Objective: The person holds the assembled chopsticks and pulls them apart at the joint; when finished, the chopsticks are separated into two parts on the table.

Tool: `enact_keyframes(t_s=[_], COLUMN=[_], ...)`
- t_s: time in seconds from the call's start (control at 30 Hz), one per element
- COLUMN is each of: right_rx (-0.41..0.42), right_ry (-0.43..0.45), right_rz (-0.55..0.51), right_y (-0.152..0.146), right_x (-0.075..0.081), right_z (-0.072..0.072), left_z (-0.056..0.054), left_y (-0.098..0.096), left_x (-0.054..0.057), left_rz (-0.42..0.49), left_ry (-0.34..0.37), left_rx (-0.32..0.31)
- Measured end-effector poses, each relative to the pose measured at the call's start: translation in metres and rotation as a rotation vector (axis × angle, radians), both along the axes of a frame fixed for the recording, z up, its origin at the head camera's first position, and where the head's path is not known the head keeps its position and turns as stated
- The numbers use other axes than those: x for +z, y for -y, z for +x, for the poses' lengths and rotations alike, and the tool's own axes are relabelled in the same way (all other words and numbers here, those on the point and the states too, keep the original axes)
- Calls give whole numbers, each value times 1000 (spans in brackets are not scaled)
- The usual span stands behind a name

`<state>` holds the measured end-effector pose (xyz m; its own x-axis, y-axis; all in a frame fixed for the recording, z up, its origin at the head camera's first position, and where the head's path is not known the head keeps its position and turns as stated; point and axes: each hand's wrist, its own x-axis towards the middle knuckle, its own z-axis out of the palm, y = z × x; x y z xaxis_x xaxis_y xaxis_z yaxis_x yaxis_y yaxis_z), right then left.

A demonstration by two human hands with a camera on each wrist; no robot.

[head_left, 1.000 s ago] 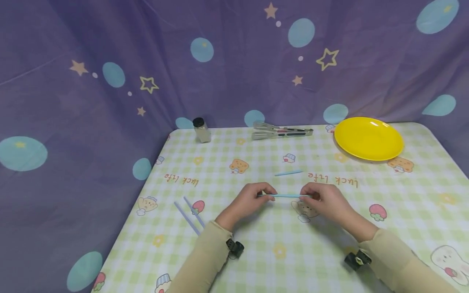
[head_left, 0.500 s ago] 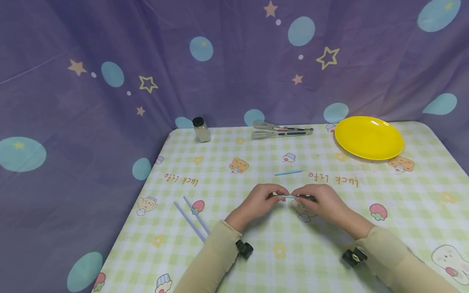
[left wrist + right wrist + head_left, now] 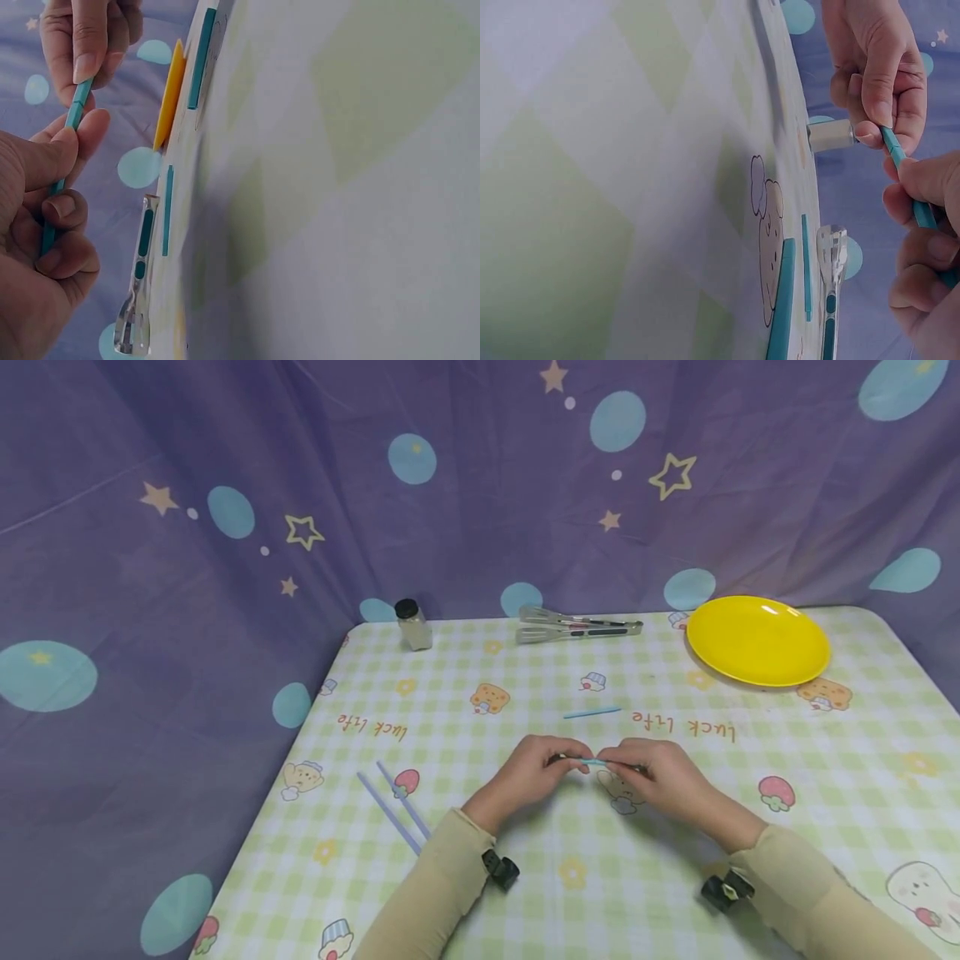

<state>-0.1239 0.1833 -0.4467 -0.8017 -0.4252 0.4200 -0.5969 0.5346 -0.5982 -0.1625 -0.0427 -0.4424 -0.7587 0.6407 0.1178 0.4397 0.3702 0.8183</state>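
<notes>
Close together over the middle of the table, both hands pinch one thin teal stick (image 3: 594, 762). Its left part runs through the curled fingers of my left hand (image 3: 532, 773); thumb and fingertips of my right hand (image 3: 666, 774) grip the right part. A seam crosses the stick (image 3: 73, 117) between the hands in the left wrist view. Just beyond the hands, a short light-blue stick (image 3: 592, 713) lies on the cloth. The right wrist view also shows a nearer teal strip (image 3: 782, 300) on the table. Two lavender sticks (image 3: 389, 813) lie left of my left forearm.
Metal tongs (image 3: 603, 632) with dark grips lie along the back edge. A small jar (image 3: 416, 632) with a black lid stands at the back left. The yellow plate (image 3: 757, 639) is at the back right. Behind the checked tablecloth (image 3: 450, 735) hangs a purple curtain (image 3: 480, 543).
My hands have come together along the stick, the left moving right and the right slightly left, so only a short length shows between them. Over the last half second they barely move.
</notes>
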Motion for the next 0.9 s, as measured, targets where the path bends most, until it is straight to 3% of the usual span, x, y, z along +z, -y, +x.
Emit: enact_keyframes(t_s=[0.23, 0.53, 0.8, 0.9], right_rx=[8, -4, -6, -14], right_ry=[97, -4, -21, 31], right_rz=[28, 48, 65, 95], right_y=[-2, -3, -3, -4], right_x=[1, -1, 1, 2], right_z=[1, 1, 1, 1], left_z=[2, 0, 0, 0], left_y=[-1, -3, -1, 0], left_x=[-1, 0, -3, -4], left_rz=[-43, -8, 4, -5], left_ry=[2, -9, 26, 24], left_rx=[3, 4, -1, 5])
